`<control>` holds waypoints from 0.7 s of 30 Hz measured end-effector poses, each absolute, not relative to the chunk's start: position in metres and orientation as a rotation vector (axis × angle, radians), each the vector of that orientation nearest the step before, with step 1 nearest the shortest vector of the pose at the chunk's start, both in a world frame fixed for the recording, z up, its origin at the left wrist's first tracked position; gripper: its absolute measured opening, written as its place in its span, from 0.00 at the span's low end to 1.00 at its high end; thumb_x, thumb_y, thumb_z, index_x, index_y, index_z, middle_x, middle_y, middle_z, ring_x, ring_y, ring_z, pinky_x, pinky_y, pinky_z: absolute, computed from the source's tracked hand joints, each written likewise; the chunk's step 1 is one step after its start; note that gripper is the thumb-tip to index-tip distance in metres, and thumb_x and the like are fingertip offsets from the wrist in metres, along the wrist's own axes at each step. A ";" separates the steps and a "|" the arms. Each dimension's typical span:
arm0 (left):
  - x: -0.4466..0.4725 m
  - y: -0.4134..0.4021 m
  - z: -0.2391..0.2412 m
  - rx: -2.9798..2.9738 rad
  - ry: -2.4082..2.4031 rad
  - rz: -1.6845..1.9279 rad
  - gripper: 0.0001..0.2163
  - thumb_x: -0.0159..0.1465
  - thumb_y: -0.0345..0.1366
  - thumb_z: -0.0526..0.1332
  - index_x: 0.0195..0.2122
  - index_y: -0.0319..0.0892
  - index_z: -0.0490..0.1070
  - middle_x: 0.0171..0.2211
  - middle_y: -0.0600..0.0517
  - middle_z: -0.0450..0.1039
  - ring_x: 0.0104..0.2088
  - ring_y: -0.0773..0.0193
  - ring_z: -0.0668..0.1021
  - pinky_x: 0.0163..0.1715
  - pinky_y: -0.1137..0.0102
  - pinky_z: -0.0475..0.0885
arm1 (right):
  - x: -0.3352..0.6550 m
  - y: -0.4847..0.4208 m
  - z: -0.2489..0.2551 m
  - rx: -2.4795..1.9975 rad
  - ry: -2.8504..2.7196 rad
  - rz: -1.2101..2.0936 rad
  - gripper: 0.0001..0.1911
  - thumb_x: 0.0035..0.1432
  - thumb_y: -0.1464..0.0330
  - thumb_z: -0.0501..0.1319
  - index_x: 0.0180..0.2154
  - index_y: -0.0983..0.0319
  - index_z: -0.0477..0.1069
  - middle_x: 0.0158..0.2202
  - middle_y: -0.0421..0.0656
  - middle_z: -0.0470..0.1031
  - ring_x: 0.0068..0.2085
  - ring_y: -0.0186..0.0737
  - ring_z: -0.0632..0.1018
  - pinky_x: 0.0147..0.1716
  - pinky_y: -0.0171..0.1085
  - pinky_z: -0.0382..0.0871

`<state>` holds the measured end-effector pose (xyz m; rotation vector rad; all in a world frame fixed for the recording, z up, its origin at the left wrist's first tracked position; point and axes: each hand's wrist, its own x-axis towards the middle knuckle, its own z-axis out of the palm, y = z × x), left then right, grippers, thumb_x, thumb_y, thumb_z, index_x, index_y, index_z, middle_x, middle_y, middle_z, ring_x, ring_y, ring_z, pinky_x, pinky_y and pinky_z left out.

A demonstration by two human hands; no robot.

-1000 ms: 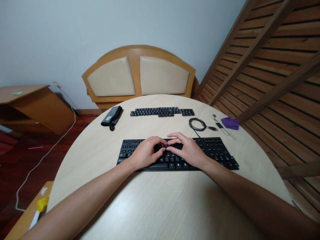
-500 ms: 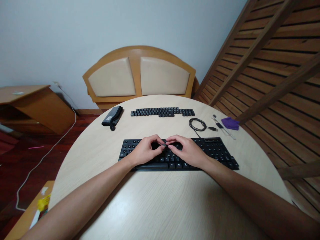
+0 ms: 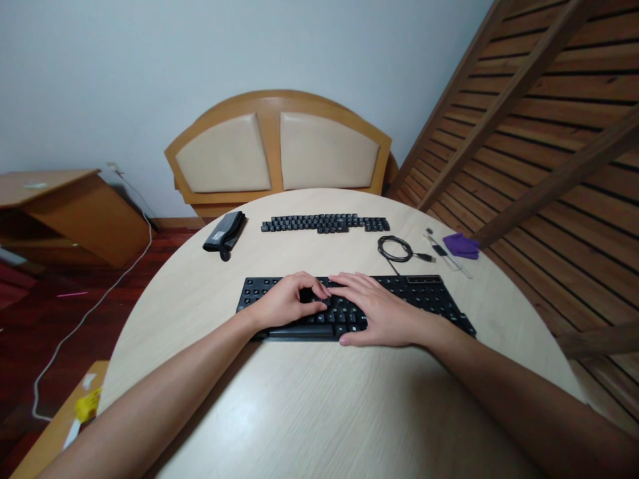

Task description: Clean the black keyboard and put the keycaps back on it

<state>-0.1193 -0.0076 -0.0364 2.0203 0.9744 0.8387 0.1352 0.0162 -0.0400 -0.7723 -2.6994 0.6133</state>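
A black keyboard [image 3: 299, 330] lies across the table in front of me, with many of its keycaps off and bare switch sockets showing. My left hand [image 3: 291, 299] is over its middle, thumb and index finger curved in a pinch around a small black keycap [image 3: 327, 301] at the keys. Beside it, my right hand [image 3: 382, 309] lies over the keyboard with fingers stretched out, its fingertips close to the left fingertips and its thumb at the front edge. Rows of loose black keycaps [image 3: 309, 221] stand in a keyboard-like layout farther back.
On the round table [image 3: 279, 406], a black folded pouch [image 3: 224, 231] sits back left. A coiled USB cable [image 3: 394, 249], a thin brush-like tool [image 3: 439, 250] and a purple cloth [image 3: 460, 245] lie at the right. Beyond the table is a padded headboard [image 3: 329, 153]; a slatted wooden panel [image 3: 549, 133] leans right.
My right hand has opened from a pinch beside the left fingers and spread flat over the keyboard, its thumb moving toward the near edge. My left hand stays nearly in place.
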 end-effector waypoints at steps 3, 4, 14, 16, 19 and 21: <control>-0.121 -0.009 -0.033 2.090 0.968 0.791 0.03 0.63 0.34 0.68 0.37 0.43 0.77 0.40 0.50 0.81 0.45 0.59 0.80 0.53 0.60 0.72 | 0.133 0.015 -0.040 -0.773 -2.689 0.612 0.46 0.49 0.49 0.72 0.66 0.56 0.64 0.70 0.53 0.60 0.69 0.61 0.60 0.68 0.61 0.53; -0.121 -0.010 -0.032 2.107 0.982 0.778 0.03 0.63 0.34 0.68 0.38 0.44 0.77 0.41 0.50 0.81 0.46 0.59 0.80 0.53 0.60 0.71 | 0.133 0.015 -0.040 -0.772 -2.682 0.616 0.46 0.49 0.50 0.73 0.65 0.56 0.64 0.69 0.53 0.60 0.69 0.61 0.60 0.68 0.61 0.52; -0.122 -0.014 -0.029 2.273 0.905 0.717 0.07 0.67 0.31 0.66 0.44 0.47 0.80 0.44 0.51 0.82 0.50 0.59 0.79 0.57 0.59 0.69 | 0.134 0.015 -0.041 -0.787 -2.704 0.591 0.45 0.50 0.48 0.72 0.65 0.56 0.65 0.70 0.52 0.59 0.70 0.60 0.59 0.68 0.60 0.52; -0.122 -0.015 -0.028 2.303 0.890 0.704 0.07 0.67 0.30 0.65 0.44 0.46 0.81 0.44 0.51 0.83 0.50 0.59 0.79 0.57 0.60 0.69 | 0.134 0.015 -0.040 -0.792 -2.705 0.595 0.45 0.49 0.48 0.72 0.65 0.57 0.65 0.70 0.52 0.59 0.70 0.60 0.59 0.68 0.59 0.52; -0.122 -0.017 -0.024 2.335 0.872 0.684 0.08 0.67 0.30 0.64 0.45 0.45 0.80 0.45 0.50 0.82 0.50 0.59 0.79 0.57 0.59 0.69 | 0.135 0.015 -0.041 -0.781 -2.697 0.598 0.45 0.49 0.49 0.72 0.64 0.57 0.66 0.70 0.53 0.59 0.70 0.60 0.59 0.68 0.60 0.52; -0.122 -0.017 -0.023 2.344 0.868 0.680 0.09 0.67 0.30 0.63 0.46 0.45 0.80 0.45 0.50 0.82 0.51 0.59 0.78 0.57 0.59 0.69 | 0.135 0.016 -0.041 -0.776 -2.705 0.588 0.44 0.50 0.48 0.71 0.65 0.56 0.65 0.70 0.52 0.59 0.70 0.60 0.59 0.68 0.60 0.52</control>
